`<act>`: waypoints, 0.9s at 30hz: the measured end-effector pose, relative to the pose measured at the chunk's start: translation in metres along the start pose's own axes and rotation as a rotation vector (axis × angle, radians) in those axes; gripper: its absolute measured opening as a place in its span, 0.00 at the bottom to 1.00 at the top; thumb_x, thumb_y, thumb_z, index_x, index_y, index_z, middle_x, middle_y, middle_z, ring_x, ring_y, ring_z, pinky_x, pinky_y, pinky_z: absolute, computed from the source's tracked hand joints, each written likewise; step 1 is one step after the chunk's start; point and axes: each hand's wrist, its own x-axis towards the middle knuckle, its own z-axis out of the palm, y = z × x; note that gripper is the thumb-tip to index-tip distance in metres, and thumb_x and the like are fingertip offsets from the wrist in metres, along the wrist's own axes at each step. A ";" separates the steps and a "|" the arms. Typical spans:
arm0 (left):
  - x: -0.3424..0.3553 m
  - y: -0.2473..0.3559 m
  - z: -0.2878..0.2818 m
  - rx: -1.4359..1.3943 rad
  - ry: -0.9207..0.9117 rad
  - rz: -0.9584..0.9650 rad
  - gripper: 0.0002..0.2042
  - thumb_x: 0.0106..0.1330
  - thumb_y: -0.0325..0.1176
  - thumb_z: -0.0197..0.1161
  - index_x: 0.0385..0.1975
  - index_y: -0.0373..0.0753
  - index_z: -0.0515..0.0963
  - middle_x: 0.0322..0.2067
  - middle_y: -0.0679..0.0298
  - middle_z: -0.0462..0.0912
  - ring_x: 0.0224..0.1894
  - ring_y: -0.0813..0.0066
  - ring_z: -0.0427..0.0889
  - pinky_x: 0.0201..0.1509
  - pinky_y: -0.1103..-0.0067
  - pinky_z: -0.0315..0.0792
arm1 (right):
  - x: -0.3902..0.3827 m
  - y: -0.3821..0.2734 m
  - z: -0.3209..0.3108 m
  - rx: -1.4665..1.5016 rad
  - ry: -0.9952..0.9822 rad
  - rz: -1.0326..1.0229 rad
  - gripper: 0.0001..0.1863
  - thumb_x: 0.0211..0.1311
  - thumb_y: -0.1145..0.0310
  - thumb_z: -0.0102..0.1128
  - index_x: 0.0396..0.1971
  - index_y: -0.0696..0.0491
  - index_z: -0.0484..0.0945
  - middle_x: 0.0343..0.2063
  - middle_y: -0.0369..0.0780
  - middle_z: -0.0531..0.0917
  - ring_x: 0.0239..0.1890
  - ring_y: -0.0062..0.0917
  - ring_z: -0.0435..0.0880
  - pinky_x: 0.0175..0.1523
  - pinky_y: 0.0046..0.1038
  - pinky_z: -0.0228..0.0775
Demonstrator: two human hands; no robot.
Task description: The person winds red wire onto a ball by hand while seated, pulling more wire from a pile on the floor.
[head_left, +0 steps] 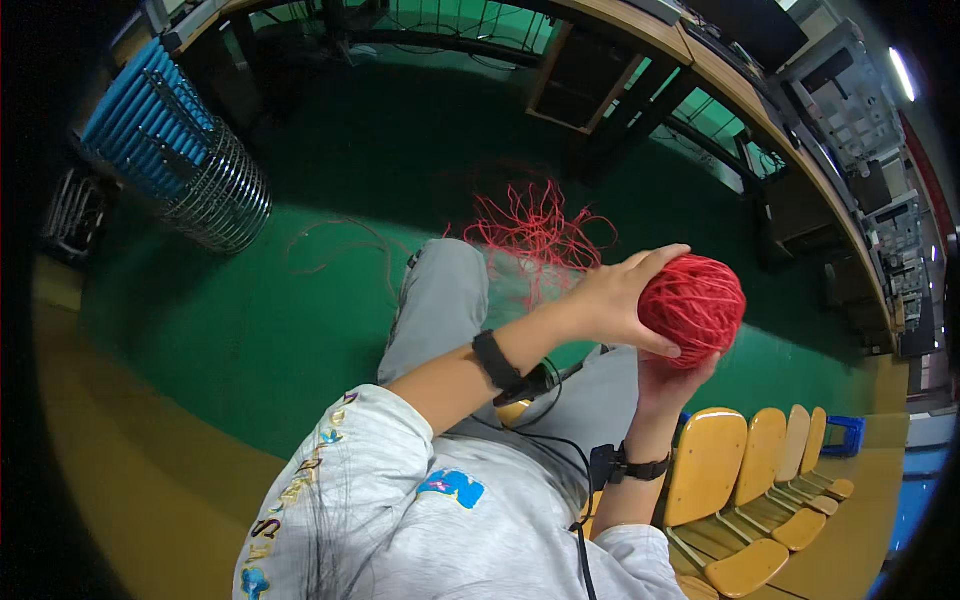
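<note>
A large ball of red yarn [693, 305] is held up at the right, above my right knee. Along its left side my left hand [625, 300] curves, fingers over the top and thumb low on the front. From below, my right hand [680, 378] cups the ball, most of its fingers hidden behind it. Beyond my knees, a tangled heap of loose red yarn [535, 228] lies on the green floor. Whether a strand links the heap to the ball, I cannot make out.
Several wooden chairs [708, 465] stand in a row at the lower right. Blue stools [150, 125] are stacked at the far left. A long desk [745, 85] curves along the back and right. A black cable [570, 440] runs across my lap.
</note>
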 end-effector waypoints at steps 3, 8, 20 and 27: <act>-0.004 -0.010 0.020 -0.254 0.029 -0.089 0.58 0.32 0.47 0.78 0.65 0.43 0.45 0.60 0.51 0.58 0.62 0.57 0.61 0.65 0.68 0.57 | 0.004 -0.002 0.025 0.116 0.059 -0.059 0.46 0.48 0.33 0.50 0.64 0.44 0.51 0.61 0.43 0.60 0.62 0.40 0.62 0.63 0.43 0.59; -0.008 -0.021 0.048 -0.441 0.196 0.042 0.61 0.28 0.44 0.79 0.64 0.47 0.41 0.61 0.52 0.56 0.61 0.52 0.62 0.64 0.66 0.58 | 0.000 0.011 0.020 0.349 -0.037 -0.026 0.42 0.53 0.32 0.42 0.63 0.43 0.53 0.62 0.40 0.60 0.63 0.38 0.59 0.66 0.41 0.52; 0.005 0.004 -0.015 0.142 0.027 0.235 0.46 0.31 0.38 0.76 0.57 0.45 0.59 0.60 0.50 0.56 0.58 0.49 0.65 0.56 0.66 0.69 | 0.013 -0.044 -0.011 -0.041 -0.222 0.100 0.41 0.58 0.43 0.48 0.65 0.48 0.45 0.63 0.44 0.57 0.63 0.38 0.60 0.59 0.45 0.65; 0.010 0.002 -0.007 0.104 -0.041 0.317 0.51 0.34 0.40 0.74 0.64 0.43 0.53 0.63 0.50 0.54 0.62 0.50 0.59 0.63 0.64 0.59 | 0.015 -0.012 -0.003 0.212 -0.024 0.247 0.39 0.57 0.37 0.44 0.62 0.46 0.55 0.60 0.40 0.64 0.61 0.36 0.65 0.61 0.41 0.63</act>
